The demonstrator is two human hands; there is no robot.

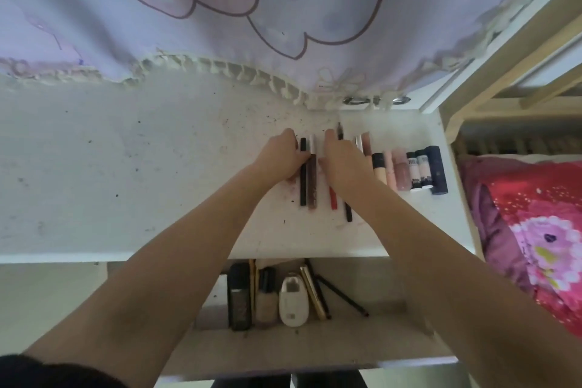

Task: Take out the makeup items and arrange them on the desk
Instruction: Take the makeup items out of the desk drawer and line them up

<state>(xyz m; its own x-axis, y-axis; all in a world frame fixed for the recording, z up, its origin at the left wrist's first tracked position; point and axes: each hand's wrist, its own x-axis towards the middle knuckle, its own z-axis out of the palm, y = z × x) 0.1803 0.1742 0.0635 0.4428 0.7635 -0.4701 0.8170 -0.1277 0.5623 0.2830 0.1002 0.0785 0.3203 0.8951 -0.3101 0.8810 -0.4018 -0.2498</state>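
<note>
Two bare hands reach over a white bench (126,183) toward a row of slim makeup sticks lying side by side: the left hand (282,156) has its fingers curled down beside a black pencil (303,176) and a brown tube (312,179), while the right hand (341,161) lies flat over a red pencil (333,200) and a long black pencil (347,211) — whether either hand grips anything cannot be told. To the right stands a tidy row of tubes (406,172), and nearer, an open drawer (315,353) below the bench edge holds more makeup items (293,299).
</note>
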